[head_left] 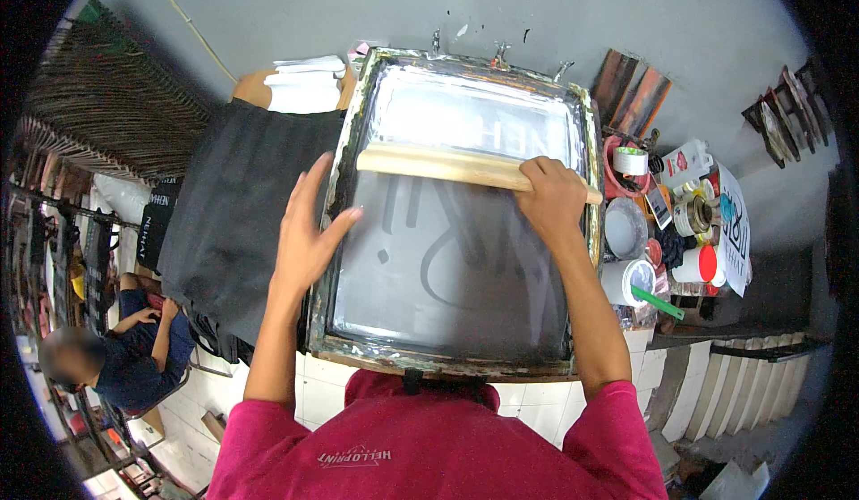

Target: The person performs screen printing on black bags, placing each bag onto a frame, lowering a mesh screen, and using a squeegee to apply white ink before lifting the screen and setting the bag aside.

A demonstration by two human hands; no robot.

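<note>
A wooden-handled squeegee lies across a framed printing screen, nearer its far end. Near the squeegee's right end, my right hand is closed around the handle. My left hand is at the screen's left frame edge, fingers spread and thumb pointing over the mesh, with nothing in it. White ink is smeared on the mesh beyond the squeegee. On the near side, a dark curved design shows faintly through the grey mesh.
Black fabric is piled left of the screen, with white paper behind it. Tubs, tape and a white bucket with a green spatula crowd the right side. A seated person is at lower left, beside metal racks.
</note>
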